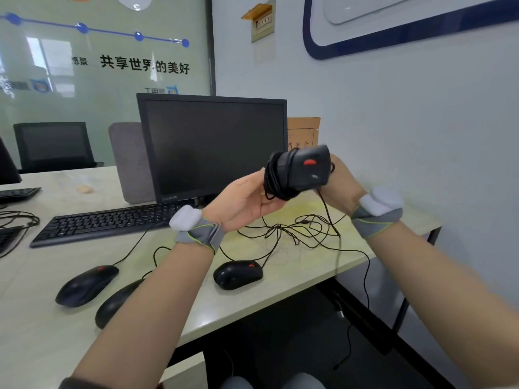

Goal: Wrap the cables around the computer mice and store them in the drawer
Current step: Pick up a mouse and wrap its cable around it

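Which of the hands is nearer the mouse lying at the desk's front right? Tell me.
Left. The left hand is raised almost straight above that mouse, gripping the cable coil. The right hand is farther right, holding the wrapped mouse.

Pale desk (280, 290). Three black mice are laid along its near part: one at left (87, 284), one beside it, half hidden by a forearm (118, 300), one toward the right (238, 274). Loose tangled cables (295, 231) are spread behind. Keyboard (106, 223) and monitor (213, 147) are set further back.

Keyboard (106, 221) before monitor (213, 147)
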Demonstrator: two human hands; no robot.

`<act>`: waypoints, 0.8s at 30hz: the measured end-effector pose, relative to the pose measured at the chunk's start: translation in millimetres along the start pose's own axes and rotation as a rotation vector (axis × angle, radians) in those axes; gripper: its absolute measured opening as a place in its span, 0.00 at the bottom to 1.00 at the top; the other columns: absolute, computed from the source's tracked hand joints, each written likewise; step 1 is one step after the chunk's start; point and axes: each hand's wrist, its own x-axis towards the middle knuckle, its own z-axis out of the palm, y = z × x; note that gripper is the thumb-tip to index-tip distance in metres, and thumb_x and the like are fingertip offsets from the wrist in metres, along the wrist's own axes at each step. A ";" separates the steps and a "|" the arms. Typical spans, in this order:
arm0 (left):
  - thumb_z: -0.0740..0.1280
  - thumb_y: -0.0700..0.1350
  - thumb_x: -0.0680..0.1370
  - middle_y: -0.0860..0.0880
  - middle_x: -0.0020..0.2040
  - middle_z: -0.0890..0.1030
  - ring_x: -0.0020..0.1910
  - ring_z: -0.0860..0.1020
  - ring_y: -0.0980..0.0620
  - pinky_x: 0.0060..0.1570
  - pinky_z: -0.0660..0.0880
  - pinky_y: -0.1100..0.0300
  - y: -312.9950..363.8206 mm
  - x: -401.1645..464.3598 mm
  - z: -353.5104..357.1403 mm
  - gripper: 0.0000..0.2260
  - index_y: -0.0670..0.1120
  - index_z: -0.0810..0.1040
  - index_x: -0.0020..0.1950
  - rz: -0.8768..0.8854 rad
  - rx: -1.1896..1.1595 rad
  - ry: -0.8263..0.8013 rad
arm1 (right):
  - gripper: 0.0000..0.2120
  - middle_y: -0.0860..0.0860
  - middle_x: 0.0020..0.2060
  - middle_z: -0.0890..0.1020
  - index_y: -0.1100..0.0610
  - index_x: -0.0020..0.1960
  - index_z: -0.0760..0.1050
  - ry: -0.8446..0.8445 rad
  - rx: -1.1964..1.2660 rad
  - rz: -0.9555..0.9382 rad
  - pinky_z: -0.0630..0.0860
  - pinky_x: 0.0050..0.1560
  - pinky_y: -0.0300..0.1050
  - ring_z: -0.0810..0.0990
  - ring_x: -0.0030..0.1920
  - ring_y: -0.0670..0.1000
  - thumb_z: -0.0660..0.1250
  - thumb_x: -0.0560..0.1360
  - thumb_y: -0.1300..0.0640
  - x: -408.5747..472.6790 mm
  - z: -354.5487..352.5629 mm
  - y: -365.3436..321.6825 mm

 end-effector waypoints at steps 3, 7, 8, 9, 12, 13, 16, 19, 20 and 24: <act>0.61 0.46 0.78 0.45 0.46 0.83 0.45 0.83 0.50 0.46 0.80 0.59 4.1 11.9 4.2 0.10 0.43 0.77 0.52 0.143 -0.102 0.116 | 0.11 0.46 0.26 0.73 0.55 0.39 0.70 0.112 -0.128 0.172 0.61 0.22 0.33 0.65 0.20 0.41 0.57 0.79 0.63 -5.3 18.2 18.6; 0.61 0.40 0.79 0.42 0.51 0.78 0.51 0.78 0.46 0.56 0.77 0.53 9.1 24.1 2.7 0.11 0.37 0.72 0.59 0.281 0.110 0.444 | 0.08 0.48 0.26 0.70 0.56 0.49 0.74 0.023 -0.428 0.338 0.65 0.23 0.35 0.67 0.20 0.44 0.56 0.80 0.57 -15.4 39.3 27.8; 0.63 0.40 0.79 0.43 0.52 0.77 0.52 0.77 0.46 0.58 0.76 0.53 8.6 24.6 0.0 0.13 0.38 0.70 0.62 0.278 0.230 0.512 | 0.07 0.46 0.26 0.71 0.54 0.50 0.73 -0.031 -0.558 0.319 0.66 0.25 0.36 0.69 0.20 0.44 0.57 0.80 0.55 -17.6 42.2 25.1; 0.64 0.41 0.78 0.45 0.52 0.77 0.53 0.77 0.47 0.58 0.75 0.54 8.0 24.3 -3.3 0.14 0.40 0.69 0.63 0.271 0.366 0.569 | 0.06 0.45 0.27 0.72 0.51 0.50 0.72 -0.083 -0.702 0.285 0.67 0.27 0.38 0.72 0.21 0.44 0.57 0.79 0.53 -19.2 43.7 21.3; 0.67 0.47 0.76 0.52 0.50 0.77 0.51 0.76 0.52 0.53 0.73 0.59 7.8 19.7 -15.3 0.15 0.47 0.70 0.61 0.264 0.793 0.675 | 0.04 0.46 0.34 0.77 0.49 0.48 0.70 -0.062 -0.942 0.145 0.67 0.33 0.42 0.77 0.34 0.48 0.58 0.79 0.51 -20.1 40.8 5.9; 0.67 0.49 0.76 0.53 0.50 0.77 0.51 0.76 0.53 0.51 0.71 0.61 7.6 18.0 -18.4 0.16 0.47 0.70 0.61 0.263 0.869 0.684 | 0.04 0.46 0.36 0.77 0.50 0.48 0.70 -0.044 -0.951 0.086 0.67 0.34 0.42 0.76 0.37 0.48 0.58 0.79 0.51 -19.3 38.5 0.4; 0.67 0.49 0.76 0.54 0.48 0.76 0.46 0.75 0.58 0.43 0.69 0.70 4.7 15.7 -19.4 0.16 0.47 0.71 0.62 0.262 1.020 0.621 | 0.04 0.42 0.35 0.75 0.49 0.46 0.71 -0.070 -0.890 0.018 0.65 0.34 0.37 0.73 0.37 0.43 0.59 0.79 0.52 -12.9 28.4 -14.4; 0.65 0.50 0.77 0.55 0.49 0.76 0.46 0.75 0.60 0.44 0.69 0.71 1.2 13.2 -13.8 0.17 0.46 0.71 0.64 0.273 1.139 0.521 | 0.07 0.42 0.35 0.76 0.47 0.43 0.73 -0.063 -0.845 0.001 0.67 0.35 0.37 0.73 0.35 0.42 0.59 0.78 0.53 -2.8 13.4 -22.4; 0.64 0.50 0.77 0.54 0.52 0.77 0.49 0.75 0.58 0.47 0.69 0.70 1.1 12.0 -12.2 0.18 0.46 0.71 0.65 0.278 1.153 0.483 | 0.07 0.41 0.34 0.76 0.47 0.42 0.74 -0.042 -0.831 -0.017 0.68 0.35 0.33 0.73 0.35 0.40 0.61 0.78 0.53 0.3 7.9 -23.7; 0.61 0.51 0.79 0.53 0.57 0.78 0.56 0.77 0.54 0.57 0.74 0.61 3.2 8.7 -9.2 0.18 0.48 0.70 0.67 0.247 1.087 0.298 | 0.05 0.41 0.33 0.77 0.47 0.38 0.76 0.065 -0.706 -0.050 0.67 0.36 0.27 0.74 0.34 0.35 0.70 0.72 0.52 10.1 -14.4 -24.6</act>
